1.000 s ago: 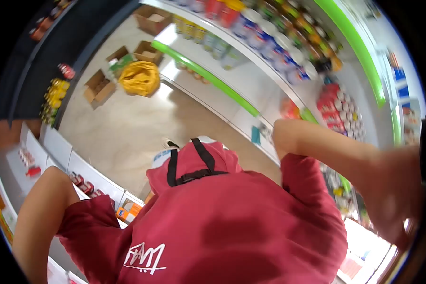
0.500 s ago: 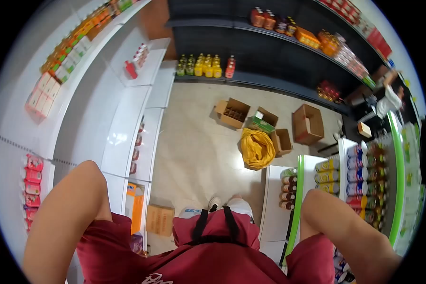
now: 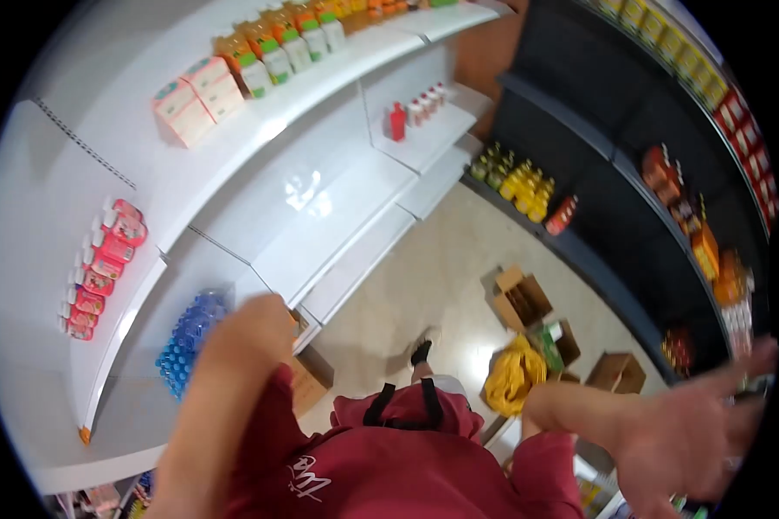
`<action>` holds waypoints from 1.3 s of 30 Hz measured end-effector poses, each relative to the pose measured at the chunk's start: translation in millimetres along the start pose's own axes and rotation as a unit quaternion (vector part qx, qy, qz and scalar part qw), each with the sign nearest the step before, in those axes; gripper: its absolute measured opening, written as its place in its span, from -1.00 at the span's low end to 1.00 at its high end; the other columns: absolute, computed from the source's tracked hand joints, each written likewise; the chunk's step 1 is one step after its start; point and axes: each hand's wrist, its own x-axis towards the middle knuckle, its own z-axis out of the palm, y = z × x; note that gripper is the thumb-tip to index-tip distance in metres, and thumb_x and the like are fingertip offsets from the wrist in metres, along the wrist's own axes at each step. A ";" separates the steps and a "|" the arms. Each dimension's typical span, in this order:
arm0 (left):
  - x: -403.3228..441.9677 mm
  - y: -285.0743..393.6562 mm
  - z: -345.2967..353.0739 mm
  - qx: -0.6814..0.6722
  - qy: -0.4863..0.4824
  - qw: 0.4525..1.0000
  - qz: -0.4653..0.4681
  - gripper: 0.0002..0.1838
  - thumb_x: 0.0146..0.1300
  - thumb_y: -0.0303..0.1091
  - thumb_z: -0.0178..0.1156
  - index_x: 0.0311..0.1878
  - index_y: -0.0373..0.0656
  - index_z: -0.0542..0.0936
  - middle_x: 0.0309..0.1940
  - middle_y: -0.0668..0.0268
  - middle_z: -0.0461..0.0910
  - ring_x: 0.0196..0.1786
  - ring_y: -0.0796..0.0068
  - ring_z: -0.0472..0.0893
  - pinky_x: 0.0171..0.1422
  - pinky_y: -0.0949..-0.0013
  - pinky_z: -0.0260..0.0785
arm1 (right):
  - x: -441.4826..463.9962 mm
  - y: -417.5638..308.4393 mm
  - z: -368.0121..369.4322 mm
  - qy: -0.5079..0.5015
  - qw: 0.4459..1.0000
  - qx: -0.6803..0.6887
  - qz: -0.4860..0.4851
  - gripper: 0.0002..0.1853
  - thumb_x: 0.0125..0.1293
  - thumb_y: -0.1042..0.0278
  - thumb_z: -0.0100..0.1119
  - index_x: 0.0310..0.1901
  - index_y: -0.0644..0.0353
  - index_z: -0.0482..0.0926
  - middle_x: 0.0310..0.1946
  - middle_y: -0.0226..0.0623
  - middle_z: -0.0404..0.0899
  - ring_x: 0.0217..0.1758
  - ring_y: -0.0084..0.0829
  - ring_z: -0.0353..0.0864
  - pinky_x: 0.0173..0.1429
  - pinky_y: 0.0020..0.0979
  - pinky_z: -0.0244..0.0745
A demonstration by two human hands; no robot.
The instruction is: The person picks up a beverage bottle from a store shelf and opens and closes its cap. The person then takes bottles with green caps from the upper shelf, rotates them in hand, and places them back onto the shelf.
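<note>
My right hand (image 3: 679,445) is out at the lower right, blurred, its fingers spread and nothing seen in it. Below and behind it, parts of a shelf with goods show, too smeared to name. My left arm is bent at the lower left, and its hand lies outside the picture. Beside that forearm, a pack of blue-capped clear bottles (image 3: 190,333) rests on a white shelf. Pink bottles with white caps (image 3: 104,268) stand in a row on the shelf to the far left.
Juice bottles (image 3: 277,52) and pink-white boxes (image 3: 199,99) fill part of the upper white shelf (image 3: 312,95). Dark shelving (image 3: 580,130) holds yellow bottles (image 3: 525,190). On the floor are open cartons (image 3: 521,298) and a yellow sack (image 3: 515,374). A brown carton (image 3: 310,381) sits by the left shelf.
My view has turned left, bringing the blue-capped pack into sight. My right hand has come into the picture, spread out to the right. One foot has stepped forward.
</note>
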 end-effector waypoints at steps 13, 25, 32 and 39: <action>-429.3 -155.8 42.7 0.154 0.026 0.600 -0.785 -0.46 0.39 -0.61 -0.01 0.45 -0.25 0.38 0.39 0.21 0.45 0.41 0.31 0.48 0.48 0.26 0.31 | -285.9 284.6 201.8 -0.019 0.567 0.351 0.745 -0.64 0.57 0.16 -0.03 0.18 0.23 0.53 0.05 -0.18 0.68 0.10 -0.41 0.64 0.24 -0.33 0.49; -415.3 -367.4 -127.0 0.296 0.123 0.652 -0.687 -0.45 0.43 -0.53 0.08 0.49 -0.24 0.38 0.45 0.09 0.43 0.49 0.17 0.43 0.54 0.12 0.27 | -229.0 445.0 377.0 -0.164 0.704 0.362 0.589 -0.73 0.55 0.32 0.09 0.10 0.29 0.63 0.02 -0.24 0.70 0.03 -0.43 0.65 0.16 -0.39 0.50; -440.2 -453.1 -181.2 0.350 0.098 0.635 -0.682 -0.25 0.49 -0.41 0.05 0.67 -0.27 0.04 0.66 -0.04 0.09 0.61 -0.10 0.24 0.64 0.00 0.11 | -206.2 522.0 501.0 -0.200 0.730 0.362 0.544 -0.65 0.47 0.37 0.18 0.24 0.24 0.53 0.20 -0.29 0.55 0.25 -0.45 0.48 0.22 -0.38 0.46; -454.1 -477.6 -207.8 0.407 0.082 0.614 -0.671 -0.36 0.64 -0.28 -0.15 0.66 -0.31 0.05 0.68 -0.02 0.06 0.70 0.04 0.09 0.71 0.17 -0.07 | -226.2 544.7 563.2 -0.201 0.662 0.432 0.578 -0.35 0.27 0.36 0.44 0.35 0.25 0.37 0.26 -0.08 0.49 0.31 -0.28 0.50 0.35 -0.29 0.45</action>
